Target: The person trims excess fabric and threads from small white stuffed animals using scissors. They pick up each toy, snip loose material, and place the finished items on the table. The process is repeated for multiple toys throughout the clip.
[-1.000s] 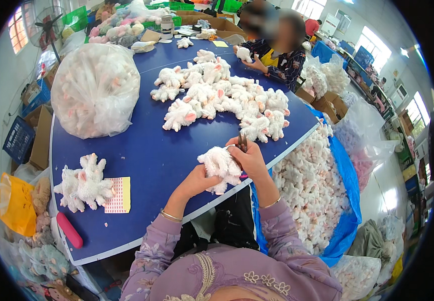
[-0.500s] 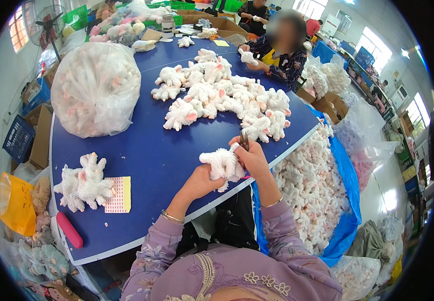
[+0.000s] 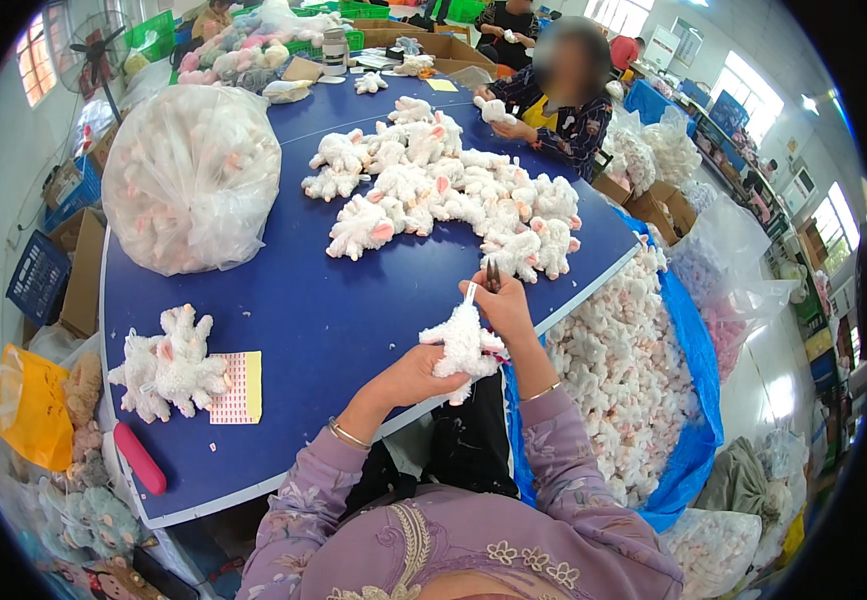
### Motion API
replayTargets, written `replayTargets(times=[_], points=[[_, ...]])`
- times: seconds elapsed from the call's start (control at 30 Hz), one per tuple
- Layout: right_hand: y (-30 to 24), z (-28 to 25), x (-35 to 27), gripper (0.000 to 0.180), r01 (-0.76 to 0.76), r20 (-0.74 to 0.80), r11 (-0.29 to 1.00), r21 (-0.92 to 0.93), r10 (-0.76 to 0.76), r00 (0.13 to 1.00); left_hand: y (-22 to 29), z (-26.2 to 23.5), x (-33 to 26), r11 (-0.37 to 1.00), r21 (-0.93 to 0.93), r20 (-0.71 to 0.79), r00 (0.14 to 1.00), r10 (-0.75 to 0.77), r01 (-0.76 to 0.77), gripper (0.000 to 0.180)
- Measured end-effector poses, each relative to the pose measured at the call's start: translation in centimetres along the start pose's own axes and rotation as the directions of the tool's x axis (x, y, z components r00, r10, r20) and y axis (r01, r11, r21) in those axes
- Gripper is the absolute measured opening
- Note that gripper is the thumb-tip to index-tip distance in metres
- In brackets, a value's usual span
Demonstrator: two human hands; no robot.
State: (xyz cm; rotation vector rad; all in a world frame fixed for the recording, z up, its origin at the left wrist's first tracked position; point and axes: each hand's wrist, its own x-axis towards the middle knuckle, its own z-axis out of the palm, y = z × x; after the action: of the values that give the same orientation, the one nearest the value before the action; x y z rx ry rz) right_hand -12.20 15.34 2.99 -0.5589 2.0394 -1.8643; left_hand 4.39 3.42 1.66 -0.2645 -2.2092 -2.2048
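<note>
My left hand [image 3: 415, 378] cups a white plush toy [image 3: 461, 343] from below, just above the near edge of the blue table [image 3: 323, 320], while my right hand [image 3: 501, 308] pinches one of its limbs and grips small scissors [image 3: 492, 274]. I judge it light, soft and squashy, best held round the body; it looks fluffy, with stubby limbs.

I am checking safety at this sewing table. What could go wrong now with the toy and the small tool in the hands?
1. The right hand holds small dark snips close to the white plush toy; they might cut the fur or the left hand under it.
2. The toy is held over the table edge, so a loose grip might drop it into the blue bin of similar toys.
</note>
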Motion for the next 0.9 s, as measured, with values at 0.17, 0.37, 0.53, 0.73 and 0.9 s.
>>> replayTargets(times=[0.17, 0.37, 0.53, 0.73, 0.9], points=[[2.6, 0.4, 1.4, 0.023, -0.101, 0.003, 0.992, -0.073, 0.102, 0.995, -0.5, -0.4, 0.5, 0.99, -0.13, 0.025, 0.998, -0.057, 0.059, 0.022], [1.9, -1.0, 0.0, 0.025, -0.363, 0.33, 0.872, 0.329, 0.254, 0.909, -1.5, -0.9, 1.1, 0.991, -0.135, -0.416, 0.908, -0.054, -0.003, 0.024], [0.0, 0.7, -2.2, 0.023, -0.242, 0.291, 0.901, 0.361, 0.138, 0.947, -1.2, -0.7, 1.1, 0.993, 0.092, -0.46, 0.888, -0.024, 0.075, 0.027], [1.3, 0.8, -2.2, 0.018, -0.1, 0.208, 0.98, 0.174, 0.063, 0.976, -1.5, -0.9, 1.6, 0.996, 0.061, -0.539, 0.842, -0.026, 0.07, 0.034], [0.4, 1.2, -2.9, 0.02, -0.106, 0.26, 0.986, 0.131, 0.069, 0.963, -2.2, -1.8, 1.9, 0.99, -0.093, -0.667, 0.745, 0.016, -0.104, 0.021]])
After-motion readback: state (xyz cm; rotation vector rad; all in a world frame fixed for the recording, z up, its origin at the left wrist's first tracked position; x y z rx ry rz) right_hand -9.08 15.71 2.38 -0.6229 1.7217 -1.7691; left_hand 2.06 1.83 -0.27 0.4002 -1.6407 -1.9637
